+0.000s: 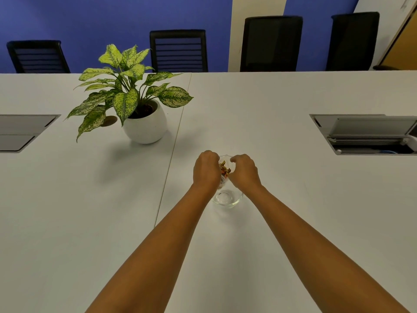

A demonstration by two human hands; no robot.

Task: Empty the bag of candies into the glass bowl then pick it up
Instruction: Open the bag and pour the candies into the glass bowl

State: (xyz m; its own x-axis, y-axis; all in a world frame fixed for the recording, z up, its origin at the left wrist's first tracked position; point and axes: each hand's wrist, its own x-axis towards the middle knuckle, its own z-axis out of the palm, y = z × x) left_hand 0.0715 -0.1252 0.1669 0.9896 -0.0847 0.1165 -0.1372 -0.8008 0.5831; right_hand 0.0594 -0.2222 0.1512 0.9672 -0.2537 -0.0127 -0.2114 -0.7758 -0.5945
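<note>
Big white table [270, 222] takes up most of the view, with a seam running down it just left of the arms. Behind it there's a blue wall [90, 16] and four black chairs [179, 50] lined up along the far edge. Two recessed cable boxes sit in the tabletop, one at the left edge [22, 132] and one on the right [365, 134] with its lid flipped up. A leafy green-and-cream plant [126, 91] in a round white pot [146, 127] stands left of centre, well apart from the action.

Both bare forearms reach in from the bottom. The left hand [206, 170] and right hand [244, 171] are close together, fingers curled in and pinching a small clear bag of candies [224, 169] from either side. The bag is held up between them, with colourful bits showing in the gap, right above the far rim of the glass bowl [226, 199].

The bowl sits on the table just under and in front of the wrists, and looks empty, only the clear base showing.
</note>
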